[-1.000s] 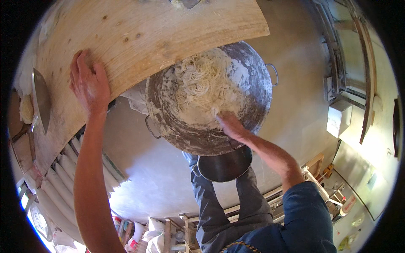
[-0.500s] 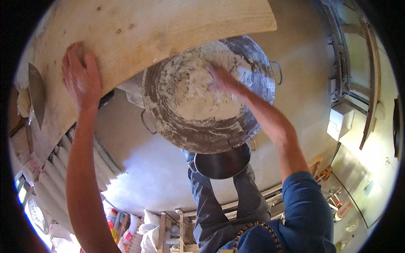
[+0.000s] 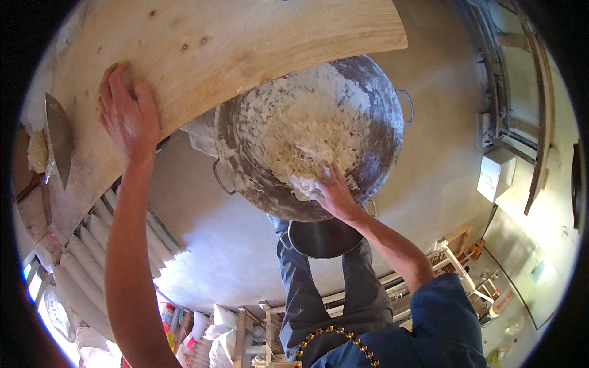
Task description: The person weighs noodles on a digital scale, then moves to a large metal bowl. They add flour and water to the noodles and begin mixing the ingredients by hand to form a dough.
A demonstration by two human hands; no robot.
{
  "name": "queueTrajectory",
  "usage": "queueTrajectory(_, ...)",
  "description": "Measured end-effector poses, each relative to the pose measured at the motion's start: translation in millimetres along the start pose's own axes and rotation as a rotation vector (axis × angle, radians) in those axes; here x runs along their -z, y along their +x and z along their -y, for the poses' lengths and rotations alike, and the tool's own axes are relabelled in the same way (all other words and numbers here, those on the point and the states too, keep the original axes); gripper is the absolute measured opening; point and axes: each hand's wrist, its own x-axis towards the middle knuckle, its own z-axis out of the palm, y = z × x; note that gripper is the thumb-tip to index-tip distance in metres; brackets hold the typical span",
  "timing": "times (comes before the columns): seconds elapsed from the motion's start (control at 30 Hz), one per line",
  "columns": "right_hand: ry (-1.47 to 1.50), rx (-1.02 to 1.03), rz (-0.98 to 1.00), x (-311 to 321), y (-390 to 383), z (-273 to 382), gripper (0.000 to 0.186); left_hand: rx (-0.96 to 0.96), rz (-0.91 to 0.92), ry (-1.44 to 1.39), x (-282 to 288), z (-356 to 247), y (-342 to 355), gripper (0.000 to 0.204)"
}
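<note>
My left hand [image 3: 130, 113] rests flat on a wide wooden board [image 3: 270, 37], its thumb apart from the fingers and nothing held. Below the board's edge sits a large round metal basin [image 3: 374, 165] with loop handles, its inner wall smeared white. Inside lies a pale, shaggy floury dough [image 3: 322, 138], with drier flour toward the far side. At the near side of the basin, my right hand [image 3: 334, 193] is sunk in the dough, its white-coated fingers curled around a clump. The fingertips are partly hidden by the dough.
The basin stands over a smaller dark pot [image 3: 325, 238], in front of my legs. A curved metal blade [image 3: 57, 141] lies at the board's left. A white box [image 3: 497, 175] is by the right wall; a wooden rack [image 3: 460, 264] stands lower right. Bags [image 3: 222, 337] lie behind me.
My right hand has come from the basin's middle toward its near rim, bringing dough along. More clumps show in the mix. My left hand has stayed on the board.
</note>
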Motion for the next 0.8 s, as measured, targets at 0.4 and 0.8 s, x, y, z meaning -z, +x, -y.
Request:
queueTrajectory(0.4,-0.458,-0.036,-0.257,1,237,-96,0.064,-0.003,-0.023,0.029,-3,4,-6,0.044)
queueTrajectory(0.8,-0.191,-0.006,-0.094,-1,48,-23,0.07,0.056,-0.018,0.06,-7,-6,0,0.045)
